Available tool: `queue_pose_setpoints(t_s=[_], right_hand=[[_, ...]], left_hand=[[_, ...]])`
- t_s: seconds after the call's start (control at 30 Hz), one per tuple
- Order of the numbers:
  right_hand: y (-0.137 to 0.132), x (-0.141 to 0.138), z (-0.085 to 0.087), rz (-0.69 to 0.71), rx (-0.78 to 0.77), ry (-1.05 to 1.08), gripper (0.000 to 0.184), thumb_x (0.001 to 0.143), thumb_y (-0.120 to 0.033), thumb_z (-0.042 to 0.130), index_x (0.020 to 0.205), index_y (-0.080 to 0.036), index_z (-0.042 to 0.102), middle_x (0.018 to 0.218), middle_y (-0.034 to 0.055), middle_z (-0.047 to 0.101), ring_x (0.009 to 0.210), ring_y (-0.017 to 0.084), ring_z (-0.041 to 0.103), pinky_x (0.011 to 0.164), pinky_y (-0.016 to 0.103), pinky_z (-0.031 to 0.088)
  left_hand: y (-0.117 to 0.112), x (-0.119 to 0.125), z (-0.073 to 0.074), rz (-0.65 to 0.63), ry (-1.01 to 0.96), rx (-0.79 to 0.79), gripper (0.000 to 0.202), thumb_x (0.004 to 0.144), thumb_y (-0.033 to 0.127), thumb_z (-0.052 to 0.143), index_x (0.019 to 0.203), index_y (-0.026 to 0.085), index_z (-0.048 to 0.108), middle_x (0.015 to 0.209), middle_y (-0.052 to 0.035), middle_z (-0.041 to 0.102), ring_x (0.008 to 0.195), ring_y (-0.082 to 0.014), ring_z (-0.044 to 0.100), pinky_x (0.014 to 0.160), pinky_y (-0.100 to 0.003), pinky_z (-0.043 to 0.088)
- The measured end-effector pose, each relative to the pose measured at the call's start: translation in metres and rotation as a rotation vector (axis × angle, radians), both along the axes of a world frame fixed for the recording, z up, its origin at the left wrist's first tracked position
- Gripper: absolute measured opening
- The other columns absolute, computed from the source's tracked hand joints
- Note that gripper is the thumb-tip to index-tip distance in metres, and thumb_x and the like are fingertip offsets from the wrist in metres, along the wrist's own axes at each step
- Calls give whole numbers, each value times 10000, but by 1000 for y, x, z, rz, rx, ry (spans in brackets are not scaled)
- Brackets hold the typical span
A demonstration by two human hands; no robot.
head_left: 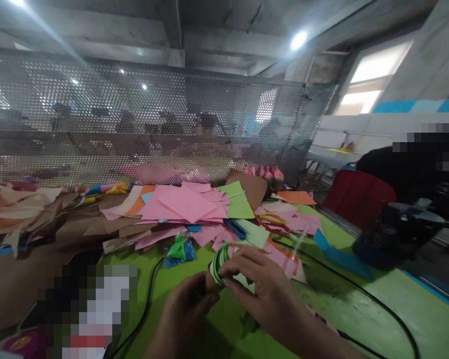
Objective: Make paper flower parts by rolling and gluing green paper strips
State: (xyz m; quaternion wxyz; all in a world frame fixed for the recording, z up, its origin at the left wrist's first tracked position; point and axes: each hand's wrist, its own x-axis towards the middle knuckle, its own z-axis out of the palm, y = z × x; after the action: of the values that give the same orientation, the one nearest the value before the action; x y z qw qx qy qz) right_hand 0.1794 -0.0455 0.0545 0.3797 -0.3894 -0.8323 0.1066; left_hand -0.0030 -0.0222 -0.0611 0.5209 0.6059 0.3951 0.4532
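A small piece of rolled or layered green and white paper (219, 259), with a brown part at its lower end, is held between my hands above the green table (213, 339). My left hand (187, 304) is closed around the lower, brown end. From the right, my right hand (262, 284) pinches the green paper's edge between thumb and fingers. Beyond them lies a clear bag with green and blue stuff (178, 249). Pink paper sheets (187, 202) are heaped farther back, with a light green sheet (241, 199) beside them.
Yellow and red-handled scissors (273, 222) lie among paper scraps. Black cables (381, 304) cross the table. Brown paper (18, 279) covers the left side. Small pink cone-shaped crafts (273, 175) stand near the perforated metal screen (134, 109). A person in dark clothing (381, 162) is at right.
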Motion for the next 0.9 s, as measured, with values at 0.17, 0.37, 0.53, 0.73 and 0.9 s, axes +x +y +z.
queue_pose_setpoints(t_s=[0.17, 0.37, 0.53, 0.73, 0.9], right_hand=[[-1, 1, -1, -67, 62, -150, 122, 872, -113, 613, 871, -224, 665, 844, 28, 627, 818, 188, 588, 715, 302, 446], [0, 4, -1, -63, 70, -188, 122, 889, -120, 613, 851, -226, 659, 836, 15, 626, 812, 176, 594, 718, 293, 442], [-1, 4, -1, -62, 75, -229, 110, 885, -115, 615, 852, -217, 637, 841, 21, 616, 814, 187, 585, 711, 303, 424], [-1, 0, -7, -102, 120, -273, 130, 861, -84, 570, 815, -205, 588, 823, 33, 597, 779, 197, 558, 689, 316, 400], [0, -4, -9, -113, 167, -250, 166, 807, -37, 526, 782, -199, 547, 804, 31, 591, 759, 193, 543, 684, 316, 396]], left_hand=[[-2, 2, 2, 87, 124, 61, 316, 748, 292, 713, 1047, 195, 747, 872, -61, 750, 795, -234, 665, 725, -286, 527], [-5, 6, 6, 169, 198, 97, 304, 723, 274, 710, 1015, 213, 763, 815, -47, 746, 727, -222, 654, 680, -273, 513], [-6, 5, 13, 176, 258, 126, 267, 714, 237, 705, 971, 225, 773, 797, -43, 740, 745, -233, 653, 679, -277, 491], [-4, 5, 4, 141, 189, 110, 300, 733, 280, 707, 1022, 222, 758, 873, -63, 756, 811, -259, 671, 760, -320, 520], [-3, 7, -4, 69, -9, 37, 333, 749, 351, 711, 1043, 197, 730, 961, -66, 765, 904, -265, 681, 829, -329, 528]])
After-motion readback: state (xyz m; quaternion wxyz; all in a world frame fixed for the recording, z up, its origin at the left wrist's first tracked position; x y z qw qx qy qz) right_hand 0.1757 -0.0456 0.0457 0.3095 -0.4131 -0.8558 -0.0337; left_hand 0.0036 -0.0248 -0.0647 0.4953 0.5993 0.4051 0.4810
